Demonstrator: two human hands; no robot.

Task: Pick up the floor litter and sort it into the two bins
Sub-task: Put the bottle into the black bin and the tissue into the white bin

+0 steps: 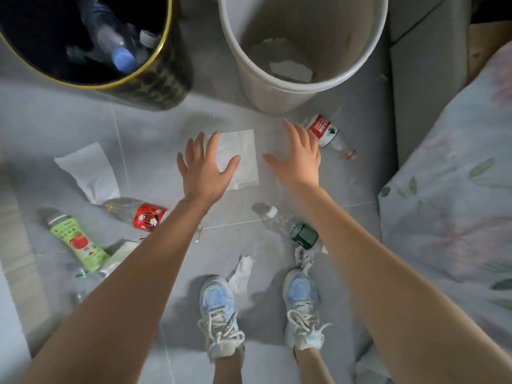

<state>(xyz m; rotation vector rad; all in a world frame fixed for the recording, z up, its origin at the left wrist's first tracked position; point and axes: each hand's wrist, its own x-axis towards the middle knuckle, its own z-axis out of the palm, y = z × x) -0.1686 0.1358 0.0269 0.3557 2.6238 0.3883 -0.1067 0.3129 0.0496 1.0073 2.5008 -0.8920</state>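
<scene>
Bins: black bin [155, 87] already holds bottles, white bin [368, 59] holds paper scraps.
Floor litter: several bottles and tissues are left, flat tissue [243, 151] centremost.
Hands: left hand [203, 169] and right hand [299, 156] spread open, empty, hovering beside the flat tissue.

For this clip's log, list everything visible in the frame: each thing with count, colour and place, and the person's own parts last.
Round black bin with gold rim: one, top left, holds clear plastic bottles.
Round white plastic bin: one, top centre, holds paper scraps.
Flat white tissue sheet: one, on the floor between the hands.
Crumpled white tissues: four or so, left, lower left, by the shoes.
Clear red-label bottles: two, right, left.
Green-label bottle: one, lower left.
Clear dark-green-label bottle: one, centre.
Floral fabric: right edge.
Pale blue sneakers: two, bottom.
Left hand, right hand: open, empty, spread above the floor.
</scene>
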